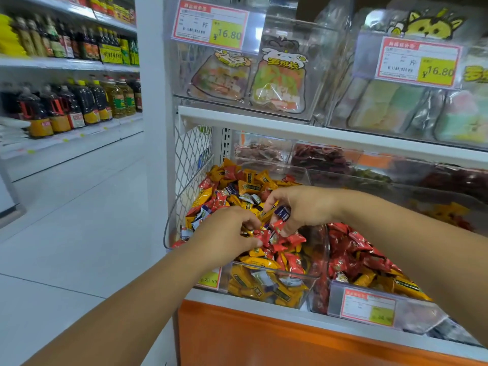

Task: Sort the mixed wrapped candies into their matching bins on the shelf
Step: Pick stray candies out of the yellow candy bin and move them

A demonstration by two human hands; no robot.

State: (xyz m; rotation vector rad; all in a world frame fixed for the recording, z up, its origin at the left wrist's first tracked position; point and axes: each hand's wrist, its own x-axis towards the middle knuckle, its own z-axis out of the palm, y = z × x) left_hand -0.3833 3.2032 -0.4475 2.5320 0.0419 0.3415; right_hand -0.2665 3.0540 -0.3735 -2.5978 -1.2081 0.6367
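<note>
Both my hands are in the left bin (165, 233), heaped with mixed yellow, red and blue candies (237, 183). My right hand (303, 207) has its fingers curled round a blue candy (282, 212); my left hand (227, 228) pinches a red candy (262, 235) on the heap. The next bin (328, 254) holds mostly red ones

The mixed candies (237, 191) lie heaped in the left bin (274, 289) on the lower shelf (200, 294). My left grip (229, 231) and right grip (298, 207) sit side by side on top of that heap, each pinching candies. The right bin (324, 286) stands just beside, to the right. Smaller bins (264, 151) stand behind both. Bagged sweets (277, 83) fill the upper bins (311, 75) on the upper shelf (264, 122). Bottle racks (66, 101) stand to my left, across the aisle.
</note>
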